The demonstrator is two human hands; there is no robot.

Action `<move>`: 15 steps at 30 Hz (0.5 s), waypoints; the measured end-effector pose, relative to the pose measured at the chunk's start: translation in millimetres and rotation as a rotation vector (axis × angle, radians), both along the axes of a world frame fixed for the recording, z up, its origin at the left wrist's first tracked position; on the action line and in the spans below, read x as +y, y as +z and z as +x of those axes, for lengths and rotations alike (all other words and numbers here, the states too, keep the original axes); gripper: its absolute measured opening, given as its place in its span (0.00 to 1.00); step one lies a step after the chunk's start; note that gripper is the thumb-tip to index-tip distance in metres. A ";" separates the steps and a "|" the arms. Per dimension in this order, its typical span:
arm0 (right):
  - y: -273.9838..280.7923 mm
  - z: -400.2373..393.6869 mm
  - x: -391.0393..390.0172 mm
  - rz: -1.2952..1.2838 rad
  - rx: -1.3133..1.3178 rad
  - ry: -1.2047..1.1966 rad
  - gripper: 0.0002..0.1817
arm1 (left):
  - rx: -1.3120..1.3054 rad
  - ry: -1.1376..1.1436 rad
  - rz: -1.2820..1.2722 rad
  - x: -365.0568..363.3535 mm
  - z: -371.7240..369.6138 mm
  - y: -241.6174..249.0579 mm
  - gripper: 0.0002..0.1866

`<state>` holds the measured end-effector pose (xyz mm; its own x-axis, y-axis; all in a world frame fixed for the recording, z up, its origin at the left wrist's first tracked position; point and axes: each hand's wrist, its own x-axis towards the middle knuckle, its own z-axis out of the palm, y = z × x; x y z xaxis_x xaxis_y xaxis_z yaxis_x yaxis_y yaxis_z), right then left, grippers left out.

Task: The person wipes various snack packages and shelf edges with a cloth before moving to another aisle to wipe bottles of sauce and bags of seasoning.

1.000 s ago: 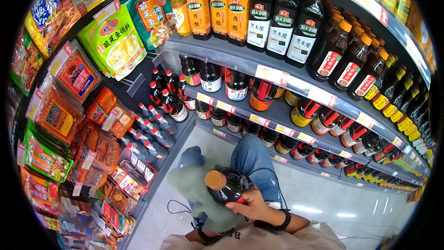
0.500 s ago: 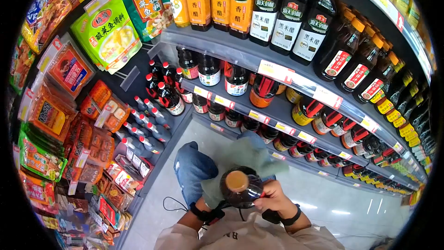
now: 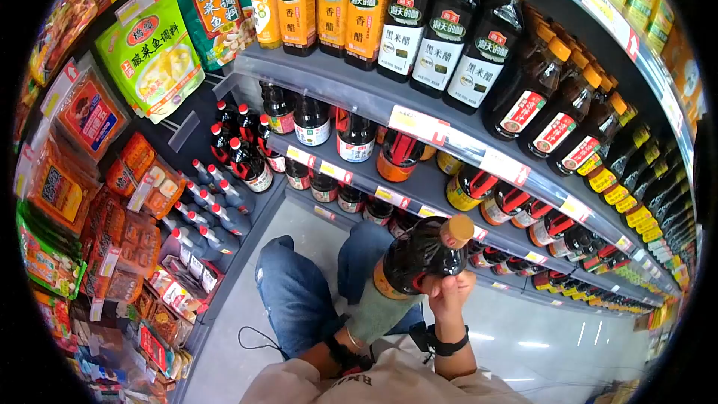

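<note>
A large dark bottle (image 3: 423, 253) with a tan cap leans to the right above my knees. My right hand (image 3: 450, 293) is closed around its handle, just below the cap. Against the bottle's lower end lies a grey-green cloth (image 3: 380, 310). My left hand (image 3: 354, 338) is in that cloth, which covers its fingers; only the wrist side shows. An orange-yellow label (image 3: 383, 281) is partly visible near the bottle's base.
Shelves of dark sauce bottles (image 3: 351, 138) rise in front, with price tags along the shelf edge (image 3: 329, 86). Vinegar bottles (image 3: 441, 30) line the upper shelf. Packaged foods (image 3: 149, 60) hang at the left, above small bottles (image 3: 217, 217). Pale tiled floor (image 3: 516, 329) extends rightward.
The bottle has tipped from cap toward me to cap up and right, with my right hand raised on its handle. The cloth has drawn in beneath the bottle. My view has shifted slightly right.
</note>
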<state>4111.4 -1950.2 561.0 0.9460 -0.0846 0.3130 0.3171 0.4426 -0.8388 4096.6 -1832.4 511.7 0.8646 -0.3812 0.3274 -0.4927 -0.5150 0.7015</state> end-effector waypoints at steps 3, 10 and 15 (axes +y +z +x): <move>-7.9 23.1 3.0 0.004 -0.013 -0.072 0.20 | 0.120 -0.112 0.427 11.9 5.4 55.3 0.14; -44.7 77.6 -10.2 -0.078 -0.006 -0.177 0.22 | 0.243 -0.083 -0.439 31.3 -8.9 -19.8 0.15; -45.7 99.7 -15.4 0.004 0.160 -0.171 0.24 | 0.273 -0.062 -0.220 54.0 -0.4 11.5 0.16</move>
